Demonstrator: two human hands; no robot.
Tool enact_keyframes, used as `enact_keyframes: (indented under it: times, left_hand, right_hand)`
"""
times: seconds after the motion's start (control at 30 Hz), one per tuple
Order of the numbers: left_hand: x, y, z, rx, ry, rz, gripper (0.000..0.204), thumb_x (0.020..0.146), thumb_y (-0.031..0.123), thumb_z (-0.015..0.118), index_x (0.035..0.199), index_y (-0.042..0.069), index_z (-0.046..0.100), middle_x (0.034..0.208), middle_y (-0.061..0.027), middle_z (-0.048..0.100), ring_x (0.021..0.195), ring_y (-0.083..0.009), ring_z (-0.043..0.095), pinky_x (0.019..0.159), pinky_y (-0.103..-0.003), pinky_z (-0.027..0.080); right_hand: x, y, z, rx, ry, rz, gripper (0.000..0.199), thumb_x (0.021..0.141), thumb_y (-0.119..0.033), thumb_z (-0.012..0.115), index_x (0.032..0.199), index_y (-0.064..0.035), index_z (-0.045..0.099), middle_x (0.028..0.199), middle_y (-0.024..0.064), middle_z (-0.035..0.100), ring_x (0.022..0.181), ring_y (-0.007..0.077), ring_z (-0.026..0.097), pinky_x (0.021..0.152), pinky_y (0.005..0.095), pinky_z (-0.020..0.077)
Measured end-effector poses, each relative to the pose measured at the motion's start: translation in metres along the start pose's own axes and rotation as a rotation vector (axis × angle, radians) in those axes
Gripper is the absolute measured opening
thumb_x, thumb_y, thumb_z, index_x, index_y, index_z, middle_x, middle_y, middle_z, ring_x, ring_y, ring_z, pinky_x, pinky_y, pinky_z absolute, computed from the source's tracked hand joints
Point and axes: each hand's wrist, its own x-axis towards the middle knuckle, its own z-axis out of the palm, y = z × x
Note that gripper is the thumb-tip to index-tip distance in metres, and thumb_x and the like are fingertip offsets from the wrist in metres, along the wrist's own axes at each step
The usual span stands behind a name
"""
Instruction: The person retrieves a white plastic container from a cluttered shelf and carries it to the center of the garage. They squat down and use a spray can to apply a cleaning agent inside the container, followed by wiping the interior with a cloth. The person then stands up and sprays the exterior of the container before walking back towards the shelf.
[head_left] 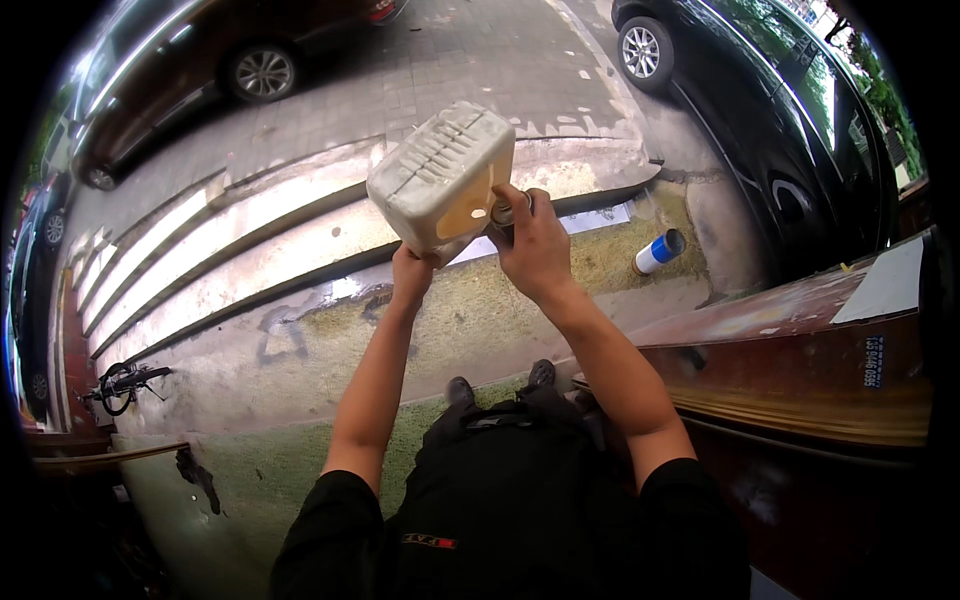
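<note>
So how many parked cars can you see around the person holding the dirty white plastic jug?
3: a dark brown car upper left, a black car upper right, and a car's edge at far left. Others may be hidden.

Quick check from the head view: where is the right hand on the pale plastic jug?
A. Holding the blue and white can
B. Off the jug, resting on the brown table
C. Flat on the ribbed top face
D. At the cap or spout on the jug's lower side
D: the right hand has its fingers at the round cap on the lower side of the tilted jug, while the left hand supports the jug from below.
</note>
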Motion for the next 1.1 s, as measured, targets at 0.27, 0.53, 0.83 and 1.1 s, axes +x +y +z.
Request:
enact_keyframes:
  times: [0.27,0.53,0.83,1.1]
  left_hand:
    - [0.006,-0.002,-0.004,0.029,0.006,0.061,0.02,0.082,0.002,0.07,0.102,0.0,0.071,0.093,-0.0033,0.073,0.086,-0.0105,0.065,0.074,-0.027,0.051]
    - [0.005,0.022,-0.008,0.048,-0.023,0.102,0.024,0.082,-0.001,0.069,0.106,-0.001,0.07,0.093,-0.0036,0.073,0.086,-0.0102,0.065,0.075,-0.026,0.051]
    - [0.002,0.012,-0.02,0.125,-0.007,0.091,0.027,0.081,0.009,0.075,0.106,0.0,0.07,0.097,-0.0073,0.074,0.087,-0.0136,0.067,0.075,-0.028,0.052]
    - [-0.012,0.032,-0.005,0.362,0.099,0.126,0.031,0.076,0.016,0.081,0.104,0.006,0.072,0.098,-0.0135,0.073,0.091,-0.0275,0.07,0.079,-0.035,0.052]
  right_hand:
    - [0.005,0.014,-0.001,-0.111,-0.123,0.095,0.065,0.079,-0.012,0.076,0.136,-0.0215,0.047,0.112,0.0153,0.053,0.097,0.0382,0.061,0.079,0.0477,0.0523]
    - [0.003,0.001,0.001,0.309,-0.309,0.275,0.073,0.076,-0.016,0.079,0.14,-0.0185,0.044,0.123,0.0175,0.053,0.113,0.0396,0.058,0.093,0.0466,0.0498]
    - [-0.003,-0.013,0.0,0.139,-0.402,0.191,0.07,0.077,-0.016,0.079,0.138,-0.0209,0.044,0.118,0.0186,0.052,0.11,0.0419,0.057,0.094,0.0506,0.0474]
    - [0.009,0.027,0.011,-0.355,-0.131,-0.022,0.059,0.075,-0.011,0.078,0.127,-0.0146,0.051,0.107,0.0179,0.052,0.096,0.038,0.059,0.076,0.0491,0.0495]
